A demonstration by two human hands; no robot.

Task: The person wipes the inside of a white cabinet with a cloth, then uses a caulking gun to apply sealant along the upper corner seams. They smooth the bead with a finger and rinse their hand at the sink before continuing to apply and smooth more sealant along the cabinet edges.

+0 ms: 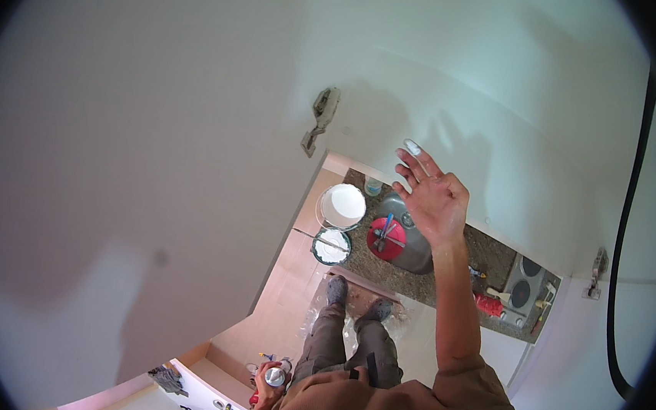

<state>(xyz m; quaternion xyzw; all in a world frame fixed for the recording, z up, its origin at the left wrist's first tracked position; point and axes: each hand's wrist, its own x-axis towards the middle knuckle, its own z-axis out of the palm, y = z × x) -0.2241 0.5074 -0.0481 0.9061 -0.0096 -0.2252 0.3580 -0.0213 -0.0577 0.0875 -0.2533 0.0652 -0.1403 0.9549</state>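
Note:
My right hand is raised in front of a pale panel, palm showing and fingers apart. White paste coats one fingertip, and nothing is held in that hand. Low at my left side, my left hand is wrapped round a can with a round silvery top. The can's side is mostly hidden by the fingers. Near the raised hand, a metal hinge sticks out by the edge of a large white door.
Below lies a speckled countertop with a steel sink, a red bowl of tools and a hob. A white bucket and a smaller tub of white paste stand beside it. A black cable hangs at right.

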